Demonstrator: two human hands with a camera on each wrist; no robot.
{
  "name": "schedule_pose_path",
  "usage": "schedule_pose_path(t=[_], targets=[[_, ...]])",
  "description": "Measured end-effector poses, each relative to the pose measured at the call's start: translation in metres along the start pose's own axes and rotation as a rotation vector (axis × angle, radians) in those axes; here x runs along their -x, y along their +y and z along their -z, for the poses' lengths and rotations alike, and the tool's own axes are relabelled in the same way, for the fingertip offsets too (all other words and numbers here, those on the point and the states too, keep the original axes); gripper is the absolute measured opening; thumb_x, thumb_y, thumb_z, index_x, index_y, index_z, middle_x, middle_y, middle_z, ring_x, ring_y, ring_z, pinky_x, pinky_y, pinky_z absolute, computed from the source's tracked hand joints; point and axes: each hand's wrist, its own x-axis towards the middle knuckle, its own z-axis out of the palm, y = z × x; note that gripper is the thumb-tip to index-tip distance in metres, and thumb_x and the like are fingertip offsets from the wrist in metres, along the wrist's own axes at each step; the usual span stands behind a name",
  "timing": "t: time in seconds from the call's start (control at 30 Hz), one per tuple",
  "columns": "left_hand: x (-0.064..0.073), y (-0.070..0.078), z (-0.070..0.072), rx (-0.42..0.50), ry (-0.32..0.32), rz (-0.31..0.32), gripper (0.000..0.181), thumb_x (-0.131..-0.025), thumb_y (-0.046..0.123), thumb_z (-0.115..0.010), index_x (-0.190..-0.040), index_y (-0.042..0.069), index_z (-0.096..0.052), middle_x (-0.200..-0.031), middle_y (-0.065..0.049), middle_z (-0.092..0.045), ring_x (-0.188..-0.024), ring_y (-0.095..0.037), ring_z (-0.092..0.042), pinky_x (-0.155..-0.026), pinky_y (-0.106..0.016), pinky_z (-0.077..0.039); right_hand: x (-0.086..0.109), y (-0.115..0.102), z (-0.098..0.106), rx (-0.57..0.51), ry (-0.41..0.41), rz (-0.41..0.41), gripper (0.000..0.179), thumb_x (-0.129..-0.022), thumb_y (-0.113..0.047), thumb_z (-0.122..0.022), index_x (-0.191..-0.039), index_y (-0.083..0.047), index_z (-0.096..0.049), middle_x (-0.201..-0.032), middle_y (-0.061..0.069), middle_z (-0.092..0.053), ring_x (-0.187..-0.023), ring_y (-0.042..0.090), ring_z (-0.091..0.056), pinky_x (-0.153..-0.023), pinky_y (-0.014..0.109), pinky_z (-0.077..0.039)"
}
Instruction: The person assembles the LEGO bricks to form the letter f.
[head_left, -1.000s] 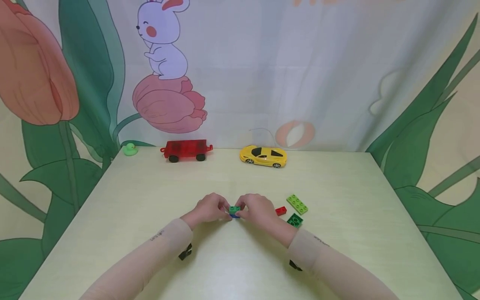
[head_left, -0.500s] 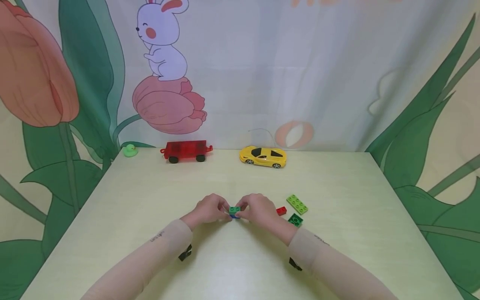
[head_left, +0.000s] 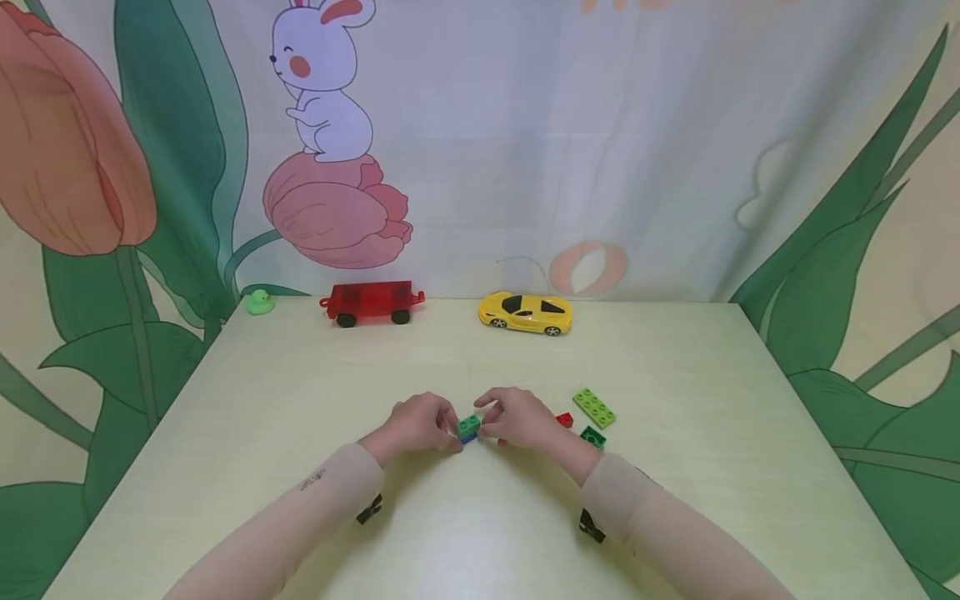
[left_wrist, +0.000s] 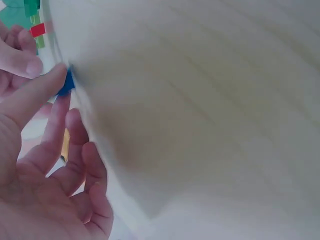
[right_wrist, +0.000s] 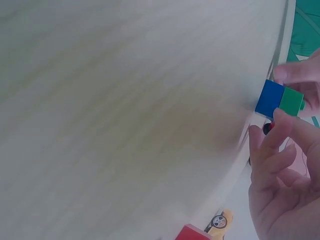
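Near the table's middle, a green toy brick [head_left: 468,426] sits on top of a blue toy brick [right_wrist: 270,99]. My left hand [head_left: 422,423] pinches this small stack from the left; in the left wrist view its thumb and a finger meet at the blue brick [left_wrist: 67,85]. My right hand [head_left: 516,417] is at the stack's right side, fingers parted. In the right wrist view one fingertip [right_wrist: 283,116] of that hand overlaps the stack's edge; whether it touches I cannot tell.
Right of my right hand lie a red brick [head_left: 565,420], a dark green brick [head_left: 593,437] and a lime green brick [head_left: 595,408]. Along the back edge stand a green duck [head_left: 259,302], a red wagon [head_left: 371,303] and a yellow toy car [head_left: 525,313].
The stack has turned slightly and now stands at a slant. My right hand has loosened its pinch and shifted slightly right, while the left hand keeps hold of the stack.
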Motion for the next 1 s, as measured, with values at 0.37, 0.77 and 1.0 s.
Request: schedule_pose_path(t=[0.37, 0.77, 1.0], targets=[[0.003, -0.003, 0.002, 0.117, -0.069, -0.016, 0.042, -0.077, 0.020, -0.083, -0.113, 0.010, -0.065, -0.074, -0.002, -0.061, -0.065, -0.016, -0.054, -0.068, -0.032, -0.043, 0.001, 0.004, -0.002, 0.015, 0.019, -0.008, 0.026, -0.088, -0.021, -0.072, -0.114, -0.017, -0.066, -0.085, -0.003, -0.064, -0.061, 0.021, -0.063, -0.060, 0.031, -0.049], [-0.003, -0.011, -0.002, 0.196, -0.092, -0.143, 0.045, -0.080, 0.017, -0.080, -0.120, 0.007, -0.061, -0.077, -0.002, -0.062, -0.067, -0.015, -0.055, -0.066, -0.031, -0.046, 0.013, -0.005, 0.022, 0.143, 0.134, 0.018, 0.023, -0.091, -0.022, -0.068, -0.113, -0.015, -0.068, -0.093, -0.004, -0.066, -0.059, 0.017, -0.063, -0.064, 0.033, -0.047], [-0.002, -0.009, -0.003, 0.203, -0.084, -0.129, 0.042, -0.080, 0.018, -0.080, -0.117, 0.007, -0.062, -0.078, -0.004, -0.061, -0.067, -0.016, -0.053, -0.065, -0.030, -0.045, 0.034, 0.006, 0.057, 0.310, 0.298, -0.023, 0.024, -0.089, -0.028, -0.070, -0.111, -0.017, -0.069, -0.100, -0.003, -0.067, -0.072, 0.015, -0.060, -0.057, 0.029, -0.047]])
